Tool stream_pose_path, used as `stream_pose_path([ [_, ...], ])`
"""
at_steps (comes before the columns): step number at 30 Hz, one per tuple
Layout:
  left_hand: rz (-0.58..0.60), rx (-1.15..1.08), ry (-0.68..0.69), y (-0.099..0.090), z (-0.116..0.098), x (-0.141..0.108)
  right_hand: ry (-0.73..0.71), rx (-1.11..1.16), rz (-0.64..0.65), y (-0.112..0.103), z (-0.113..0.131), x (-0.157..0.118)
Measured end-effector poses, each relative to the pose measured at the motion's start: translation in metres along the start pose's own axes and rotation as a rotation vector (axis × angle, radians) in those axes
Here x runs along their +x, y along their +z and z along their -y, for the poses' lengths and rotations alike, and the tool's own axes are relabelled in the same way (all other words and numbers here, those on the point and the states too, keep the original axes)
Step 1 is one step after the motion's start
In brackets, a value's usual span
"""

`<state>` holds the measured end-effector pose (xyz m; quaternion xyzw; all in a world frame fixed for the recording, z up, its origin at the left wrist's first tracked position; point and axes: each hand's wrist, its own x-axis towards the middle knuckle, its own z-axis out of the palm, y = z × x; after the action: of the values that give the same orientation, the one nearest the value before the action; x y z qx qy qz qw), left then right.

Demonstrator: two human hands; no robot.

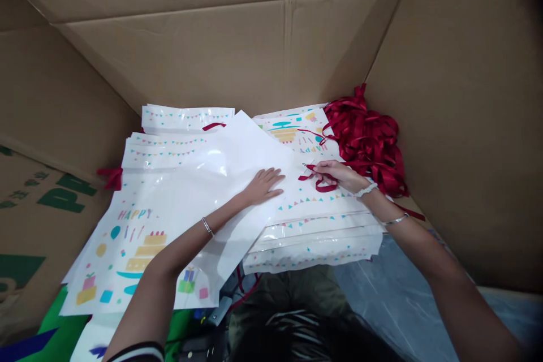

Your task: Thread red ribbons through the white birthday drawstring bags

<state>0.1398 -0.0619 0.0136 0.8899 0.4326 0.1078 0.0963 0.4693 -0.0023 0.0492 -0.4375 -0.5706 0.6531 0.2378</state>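
Pressing down on a glossy white birthday-print gift bag point(182, 203): left hand point(263, 186), open and wide, palm flat on the sheet, gripping nothing. Pinching a length of red satin ribbon point(324, 182) just behind a thin metal tip point(304, 165): right hand point(341, 175), narrow, thumb and fingers point(326, 167) closed on the ribbon.

Location of the bag: uppermost on a loose, overlapping stack of similar printed bags point(314, 249), its corner reaching the stack's near left edge. Ribbon and tip: above the stack's right half, beside the bag's edge.

Also recorded, all relative to the stack: a heaped bundle of the same red ribbon point(367, 144) against the far right corner; tall cardboard carton walls point(212, 51) rising behind and to both sides; a clear plastic sheet point(382, 288) just past the near right corner. Bangles on both wrists, plus a beaded bracelet point(366, 190) on the right.

Step in hand, by judgement: fitting ribbon to the bag's edge. Entry of the tip into any hole: too small to confirm.

Called for, by judgement: a steady feed of the tip through the edge, with flat pressure kept on the sheet.
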Motion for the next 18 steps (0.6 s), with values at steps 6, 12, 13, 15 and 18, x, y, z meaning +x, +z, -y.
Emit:
stream_pose_path([
  [6, -0.207, -0.05, -0.145, -0.026, 0.052, 0.008, 0.034, -0.025, 0.04, 0.005, -0.01, 0.004],
  [12, -0.575, 0.077, -0.863, -0.088, 0.166, 0.013, -0.036, -0.077, 0.033, 0.023, 0.003, 0.002],
  [13, -0.586, 0.06, -0.939, -0.096, 0.182, 0.015, -0.056, -0.084, 0.025, 0.032, 0.006, 0.002],
  [15, -0.56, -0.032, -1.032, -0.107, 0.206, 0.022, -0.091, -0.134, 0.01, 0.051, 0.011, 0.004],
  [18, -0.524, -0.169, -1.062, -0.111, 0.227, 0.037, -0.152, -0.261, -0.043, 0.076, 0.013, 0.007],
])
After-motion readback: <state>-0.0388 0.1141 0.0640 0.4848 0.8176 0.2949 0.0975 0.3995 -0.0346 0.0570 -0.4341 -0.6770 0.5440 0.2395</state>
